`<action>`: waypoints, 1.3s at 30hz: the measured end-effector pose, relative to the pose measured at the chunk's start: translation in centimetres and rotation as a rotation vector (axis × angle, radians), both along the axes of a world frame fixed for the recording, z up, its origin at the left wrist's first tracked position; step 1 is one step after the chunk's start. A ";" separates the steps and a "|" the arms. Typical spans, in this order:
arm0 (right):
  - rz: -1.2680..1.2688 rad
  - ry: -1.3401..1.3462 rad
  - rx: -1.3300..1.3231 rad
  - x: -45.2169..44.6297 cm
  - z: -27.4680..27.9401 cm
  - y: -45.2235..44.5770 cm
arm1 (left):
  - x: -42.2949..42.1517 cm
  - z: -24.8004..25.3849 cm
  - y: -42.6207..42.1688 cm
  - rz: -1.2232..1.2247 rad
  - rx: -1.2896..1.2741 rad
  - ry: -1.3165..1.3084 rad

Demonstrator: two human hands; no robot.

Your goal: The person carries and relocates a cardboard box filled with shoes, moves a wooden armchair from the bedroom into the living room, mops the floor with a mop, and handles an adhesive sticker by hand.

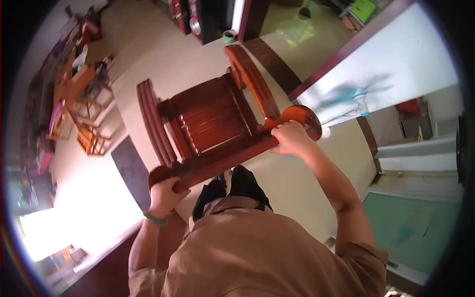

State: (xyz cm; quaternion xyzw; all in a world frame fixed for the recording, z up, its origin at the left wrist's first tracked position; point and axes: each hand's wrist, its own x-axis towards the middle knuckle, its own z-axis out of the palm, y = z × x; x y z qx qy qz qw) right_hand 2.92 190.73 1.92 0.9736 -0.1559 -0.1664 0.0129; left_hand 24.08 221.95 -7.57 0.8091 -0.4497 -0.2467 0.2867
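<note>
A reddish-brown wooden armchair with curved arms and a slatted panel is in front of my body. My left hand is wrapped round the rounded left end of its near rail, with a green band on the wrist. Near the rail's right end, my right hand grips the wood beside the broad rounded tip. Some fingers of both hands are hidden behind the rail. The chair's lower parts are mostly out of sight.
Wooden stools and a cluttered table stand at the left. A dark mat lies on the pale floor. At the right are a fan, a white partition and a green-topped surface. A small pot stands beyond the chair.
</note>
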 end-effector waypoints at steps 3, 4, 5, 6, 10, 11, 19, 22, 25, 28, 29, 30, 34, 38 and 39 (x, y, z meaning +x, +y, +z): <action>-0.034 -0.055 -0.013 -1.5 -0.6 4.7 | -0.5 -0.4 4.0 -0.016 0.012 0.000; -0.001 -0.050 0.001 -2.1 -0.8 5.8 | -0.8 0.0 5.0 -0.014 0.033 -0.002; -0.033 -0.031 -0.005 -2.7 -1.0 6.8 | -1.1 0.2 6.0 -0.003 0.012 0.002; -0.067 -0.008 -0.009 -3.4 -1.0 7.7 | -1.8 0.4 6.8 0.006 -0.008 0.007; -0.076 0.008 0.035 -6.0 -0.1 11.7 | -4.3 1.1 10.1 0.056 -0.060 -0.054; -0.061 0.012 0.042 -6.5 0.2 12.4 | -4.9 1.5 10.8 0.052 -0.033 -0.038; -0.071 0.104 0.053 -17.2 2.4 15.3 | -14.9 5.2 13.3 0.005 0.116 0.090; -0.103 0.123 0.045 -20.6 3.1 18.4 | -18.3 4.5 16.4 -0.070 0.018 0.028; -0.154 0.157 0.063 -25.9 3.8 22.0 | -22.8 4.8 18.9 -0.110 -0.042 0.011; -0.143 0.098 0.053 -30.1 3.8 24.7 | -26.1 5.0 21.2 -0.084 -0.043 0.040; -0.147 0.068 0.057 -31.0 3.8 26.1 | -26.8 4.7 22.4 -0.100 -0.034 0.000; -0.149 0.041 0.073 -32.0 4.0 26.9 | -27.8 4.8 23.0 -0.116 -0.014 -0.038; -0.177 0.004 0.053 -36.3 3.7 30.3 | -30.7 5.0 25.7 -0.108 -0.039 0.002; -0.222 -0.009 0.072 -40.8 4.2 33.8 | -34.9 5.5 28.2 -0.069 -0.055 -0.046; -0.227 -0.019 0.054 -41.6 4.4 35.0 | -35.7 5.7 28.9 -0.087 -0.035 -0.062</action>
